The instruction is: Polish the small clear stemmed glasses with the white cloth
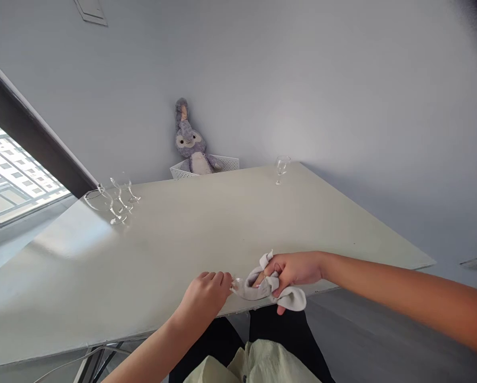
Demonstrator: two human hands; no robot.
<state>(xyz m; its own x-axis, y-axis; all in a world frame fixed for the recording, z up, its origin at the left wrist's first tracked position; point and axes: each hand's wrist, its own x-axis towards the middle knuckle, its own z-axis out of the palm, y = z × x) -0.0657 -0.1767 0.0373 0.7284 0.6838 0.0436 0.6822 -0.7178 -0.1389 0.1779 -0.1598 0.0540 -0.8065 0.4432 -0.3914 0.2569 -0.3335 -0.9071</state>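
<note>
Near the table's front edge, my left hand (pixel 208 291) is closed around the stem end of a small wine glass (pixel 237 285), which lies sideways. My right hand (pixel 296 271) grips a pale grey cloth (pixel 293 299). Part of that cloth is at the glass's bowl, with fingers pushed into its folds, so most of the bowl is hidden. Between the two hands only a short piece of clear glass shows.
Several stemmed glasses (pixel 118 219) stand at the table's left end by the window. Another glass (pixel 281 169) stands at the far right. Behind the white table (pixel 190 223), a plush rabbit (pixel 190 142) sits in a white basket (pixel 230 163) against the wall.
</note>
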